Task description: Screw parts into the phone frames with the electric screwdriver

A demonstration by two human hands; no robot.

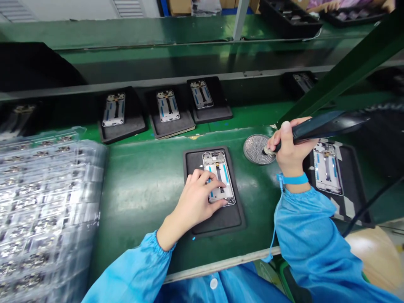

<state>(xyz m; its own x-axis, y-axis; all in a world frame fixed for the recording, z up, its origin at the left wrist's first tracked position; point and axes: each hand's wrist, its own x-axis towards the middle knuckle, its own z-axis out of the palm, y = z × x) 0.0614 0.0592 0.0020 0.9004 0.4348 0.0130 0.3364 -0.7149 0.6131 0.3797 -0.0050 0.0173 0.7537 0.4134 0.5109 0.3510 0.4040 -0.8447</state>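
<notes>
A phone chassis (225, 170) with exposed circuitry and blue strips sits in a black padded tray (217, 223) in front of me. My left hand (198, 195) lies over its left side, thumb and fingers apart, fingertips touching it; part of the chassis is hidden beneath. In my right hand (290, 153) is a black electric screwdriver (328, 125), fingers wrapped round its front end. Its tip is over the edge of a round, dimpled metal plate (257, 148); whether a screw is on the tip I cannot tell. A blue wrist strap (295, 179) circles my right wrist.
Stacked clear plastic trays (47, 210) of small parts fill the left. Behind, several chassis such as one (115, 110) lie on black pads. Another chassis (328, 168) sits right, beneath the screwdriver. A green post (347, 71) slants across; a co-worker's hand (331, 6) shows far back.
</notes>
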